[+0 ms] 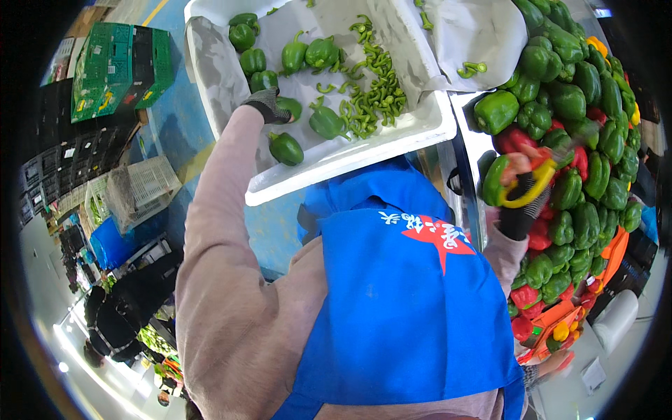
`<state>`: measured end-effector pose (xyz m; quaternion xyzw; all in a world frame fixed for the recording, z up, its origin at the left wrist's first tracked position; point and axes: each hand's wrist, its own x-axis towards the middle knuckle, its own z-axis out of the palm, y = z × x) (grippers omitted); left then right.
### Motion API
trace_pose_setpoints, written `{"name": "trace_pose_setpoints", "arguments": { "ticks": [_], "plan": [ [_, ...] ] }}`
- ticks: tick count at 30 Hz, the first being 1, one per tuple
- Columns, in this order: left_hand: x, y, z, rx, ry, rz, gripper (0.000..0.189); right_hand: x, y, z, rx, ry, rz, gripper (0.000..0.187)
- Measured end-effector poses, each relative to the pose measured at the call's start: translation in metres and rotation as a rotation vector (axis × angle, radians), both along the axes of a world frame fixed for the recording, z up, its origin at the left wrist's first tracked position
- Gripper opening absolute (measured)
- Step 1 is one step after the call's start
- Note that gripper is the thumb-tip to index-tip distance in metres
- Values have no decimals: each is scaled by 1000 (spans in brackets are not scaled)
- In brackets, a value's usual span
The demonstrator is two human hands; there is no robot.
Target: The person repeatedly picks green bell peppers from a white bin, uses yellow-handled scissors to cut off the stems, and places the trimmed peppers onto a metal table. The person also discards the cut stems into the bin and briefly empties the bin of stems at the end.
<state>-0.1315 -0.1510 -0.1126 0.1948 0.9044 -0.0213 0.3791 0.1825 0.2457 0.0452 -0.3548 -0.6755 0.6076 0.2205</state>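
Observation:
My left hand (268, 105), in a dark knit fingerless glove, is inside a lined white foam box (346, 170). It is on a green bell pepper (290, 108), its fingers partly behind it. Other whole green peppers (286, 148) lie around it, and many cut green stems (375, 89) are heaped at the box's right side. My right hand (520, 170), gloved the same way, holds yellow-handled scissors (530, 184) beside the pepper pile; their blades are blurred. A green bell pepper (492, 181) sits against its fingers; whether the hand grips it too is hard to tell.
A large pile of green and red peppers (569, 178) fills the right side. A few stems (471, 69) lie on a white liner. Green crates (113, 71) and a white crate (152, 186) stand at left. Another person's hand (551, 365) shows at lower right.

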Motion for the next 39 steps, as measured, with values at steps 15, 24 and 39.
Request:
{"name": "trace_pose_setpoints", "arguments": {
  "ticks": [15, 24, 39],
  "plan": [
    [123, 79, 106, 1678, -431, 729, 83, -41, -93, 2, 616, -267, 769, 61],
    [137, 69, 119, 1589, -398, 549, 84, -42, -94, 14, 725, -289, 810, 66],
    [146, 80, 130, 1549, -717, 830, 78, -63, -79, 1, 556, -101, 790, 38]
  ]
}}
